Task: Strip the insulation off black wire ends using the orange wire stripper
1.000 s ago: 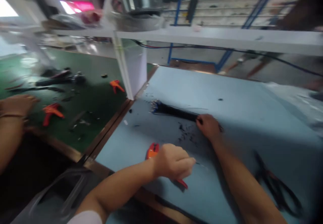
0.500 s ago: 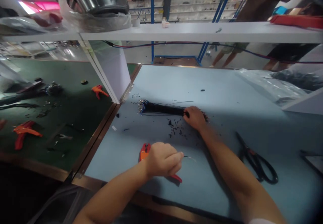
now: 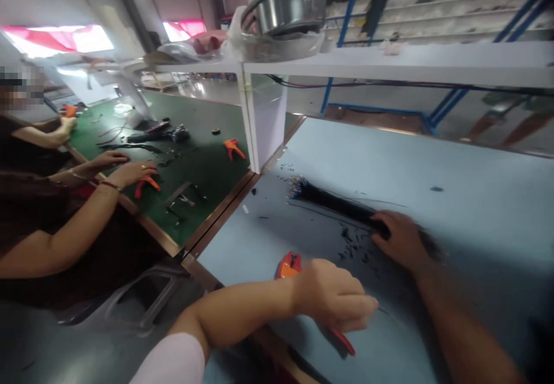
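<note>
Left hand: I had my left hand [image 3: 333, 294] clenched, a thin wire [image 3: 383, 309] poking past the fingers, right over an orange wire stripper [image 3: 289, 265].
Right hand: my right hand [image 3: 400, 239] was closed on the end of a bundle of black wires [image 3: 335, 204].
Bundle: it lay on the blue bench mat [image 3: 476, 182], among black wire clippings [image 3: 355, 245].
Next bench: a co-worker's hand [image 3: 134, 173] was touching a second orange stripper [image 3: 147, 185] on a green mat [image 3: 203, 182].
</note>
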The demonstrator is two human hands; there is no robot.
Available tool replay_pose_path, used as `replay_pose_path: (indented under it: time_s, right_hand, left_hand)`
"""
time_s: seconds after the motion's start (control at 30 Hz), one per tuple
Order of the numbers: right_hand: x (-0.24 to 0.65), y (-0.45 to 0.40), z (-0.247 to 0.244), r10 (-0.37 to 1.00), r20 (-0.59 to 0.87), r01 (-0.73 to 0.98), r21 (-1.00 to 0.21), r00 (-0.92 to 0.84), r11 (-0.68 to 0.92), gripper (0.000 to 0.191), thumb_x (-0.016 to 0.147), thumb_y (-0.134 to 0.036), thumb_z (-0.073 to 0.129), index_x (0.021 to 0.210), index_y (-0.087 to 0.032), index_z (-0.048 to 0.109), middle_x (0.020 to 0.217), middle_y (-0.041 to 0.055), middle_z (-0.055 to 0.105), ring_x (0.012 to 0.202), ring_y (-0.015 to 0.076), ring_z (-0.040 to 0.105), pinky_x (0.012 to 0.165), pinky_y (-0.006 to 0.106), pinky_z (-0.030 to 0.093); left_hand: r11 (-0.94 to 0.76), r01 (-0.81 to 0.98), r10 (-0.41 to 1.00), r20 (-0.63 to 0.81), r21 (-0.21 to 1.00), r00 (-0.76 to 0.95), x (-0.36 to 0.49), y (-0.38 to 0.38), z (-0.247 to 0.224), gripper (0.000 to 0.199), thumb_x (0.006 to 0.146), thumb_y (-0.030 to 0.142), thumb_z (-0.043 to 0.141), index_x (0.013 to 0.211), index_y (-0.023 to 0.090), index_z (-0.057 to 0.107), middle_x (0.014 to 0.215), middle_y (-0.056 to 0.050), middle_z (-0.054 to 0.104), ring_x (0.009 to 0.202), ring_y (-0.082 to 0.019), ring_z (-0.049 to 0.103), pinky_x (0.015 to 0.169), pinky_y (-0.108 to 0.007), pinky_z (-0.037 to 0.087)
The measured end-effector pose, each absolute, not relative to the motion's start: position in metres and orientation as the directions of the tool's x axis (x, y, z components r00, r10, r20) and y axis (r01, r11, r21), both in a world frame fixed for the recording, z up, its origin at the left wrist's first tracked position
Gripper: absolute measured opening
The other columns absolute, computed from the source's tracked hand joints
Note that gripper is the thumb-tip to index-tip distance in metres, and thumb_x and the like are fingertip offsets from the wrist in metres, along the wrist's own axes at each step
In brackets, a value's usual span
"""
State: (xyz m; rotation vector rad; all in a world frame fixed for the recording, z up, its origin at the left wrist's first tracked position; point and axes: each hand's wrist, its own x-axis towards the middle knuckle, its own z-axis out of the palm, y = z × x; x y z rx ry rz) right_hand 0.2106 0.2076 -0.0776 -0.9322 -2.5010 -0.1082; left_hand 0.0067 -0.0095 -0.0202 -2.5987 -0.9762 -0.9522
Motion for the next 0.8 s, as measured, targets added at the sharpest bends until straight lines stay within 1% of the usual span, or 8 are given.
replay_pose_path:
  time_s: [0.07,0.17,0.33,0.53,0.6,0.7,0.77,0.8]
  right_hand:
    - [0.211,0.213,-0.082,0.569,0.455,0.602,-0.088,-0.685,0.794,0.028,0.078,-0.033,0.049,0.097,-0.016,0.062,0.104,0.0121,0.063,0.098,0.0288,0.057,0.088,0.044,0.042]
    - [0.209,0.214,-0.085,0.582,0.442,0.612,-0.089,-0.682,0.786,0.03,0.086,-0.035,0.042,0.095,-0.016,0.064,0.101,0.0109,0.066,0.095,0.0276,0.059,0.086,0.043,0.044]
    - [0.203,0.21,-0.083,0.638,0.426,0.692,-0.039,-0.641,0.721,0.031,0.085,-0.033,0.04,0.091,-0.017,0.065,0.094,0.0092,0.068,0.086,0.0283,0.061,0.078,0.043,0.048]
    - [0.201,0.208,-0.083,0.557,0.499,0.65,0.016,-0.664,0.76,0.033,0.085,-0.032,0.038,0.087,-0.016,0.067,0.091,0.0106,0.069,0.085,0.0294,0.063,0.079,0.044,0.049]
    - [0.203,0.209,-0.081,0.539,0.531,0.653,0.036,-0.654,0.756,0.033,0.085,-0.031,0.037,0.086,-0.017,0.067,0.092,0.0113,0.068,0.086,0.0308,0.062,0.08,0.044,0.049]
    - [0.207,0.211,-0.072,0.524,0.586,0.668,0.041,-0.618,0.743,0.034,0.084,-0.03,0.035,0.086,-0.017,0.066,0.093,0.0131,0.067,0.087,0.0332,0.061,0.08,0.045,0.048]
    - [0.207,0.209,-0.06,0.543,0.595,0.69,0.027,-0.592,0.723,0.036,0.083,-0.03,0.033,0.089,-0.017,0.066,0.093,0.0146,0.066,0.087,0.0344,0.06,0.078,0.045,0.047]
    - [0.207,0.206,-0.053,0.575,0.583,0.712,0.009,-0.574,0.702,0.036,0.084,-0.029,0.032,0.09,-0.016,0.066,0.093,0.0158,0.066,0.085,0.0345,0.06,0.075,0.045,0.047]
  left_hand:
    - [-0.761,0.647,0.521,0.64,0.048,0.565,0.007,-0.008,-0.023,0.025,0.083,0.04,0.044,0.085,0.022,0.062,0.068,0.003,0.062,0.056,-0.007,0.053,0.046,-0.021,0.033]
    - [-0.765,0.641,0.523,0.637,0.06,0.566,0.009,-0.007,-0.024,0.027,0.082,0.042,0.045,0.084,0.022,0.063,0.067,0.004,0.063,0.055,-0.007,0.055,0.045,-0.021,0.034]
    - [-0.75,0.654,0.564,0.614,0.1,0.553,0.011,-0.006,-0.022,0.026,0.082,0.042,0.045,0.081,0.023,0.063,0.065,0.004,0.064,0.052,-0.006,0.054,0.045,-0.02,0.033]
    - [-0.728,0.671,0.588,0.634,0.143,0.502,0.009,-0.003,-0.025,0.025,0.081,0.039,0.046,0.08,0.024,0.065,0.072,0.005,0.068,0.06,-0.006,0.059,0.048,-0.02,0.036]
    - [-0.717,0.683,0.584,0.652,0.137,0.483,0.008,-0.002,-0.027,0.026,0.082,0.04,0.045,0.081,0.023,0.065,0.072,0.005,0.068,0.063,-0.006,0.06,0.049,-0.02,0.037]
    - [-0.697,0.707,0.598,0.638,0.117,0.484,0.005,0.002,-0.027,0.027,0.083,0.04,0.044,0.083,0.023,0.065,0.072,0.004,0.066,0.065,-0.006,0.06,0.05,-0.019,0.038]
    - [-0.679,0.727,0.604,0.64,0.101,0.475,0.001,0.005,-0.025,0.026,0.083,0.036,0.044,0.083,0.022,0.065,0.07,0.003,0.065,0.064,-0.007,0.059,0.052,-0.019,0.039]
    - [-0.67,0.736,0.6,0.653,0.095,0.462,-0.002,0.006,-0.023,0.024,0.083,0.034,0.044,0.083,0.022,0.065,0.069,0.002,0.064,0.063,-0.007,0.058,0.053,-0.018,0.04]
